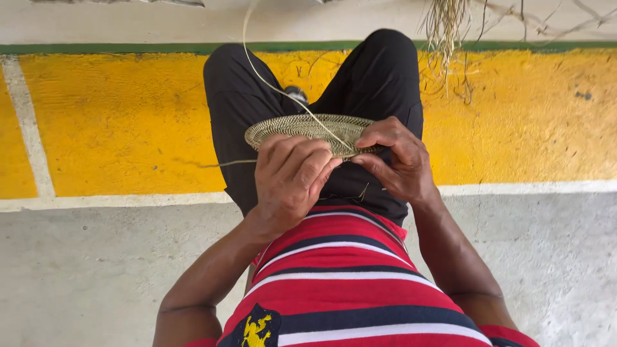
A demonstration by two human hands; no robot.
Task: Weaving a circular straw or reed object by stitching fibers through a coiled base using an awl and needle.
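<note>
yellow painted floor band (116, 122) | both hands clamped on woven round mat (302, 126) | left (290, 180) | right (395, 160)

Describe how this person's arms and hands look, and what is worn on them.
Both forearms are bare down to the wrists: no watch, bracelet, glove or ring shows on the left hand or the right hand. The short sleeves of a red shirt with navy and white stripes just appear at the bottom edge. Fingernails are short.
</note>
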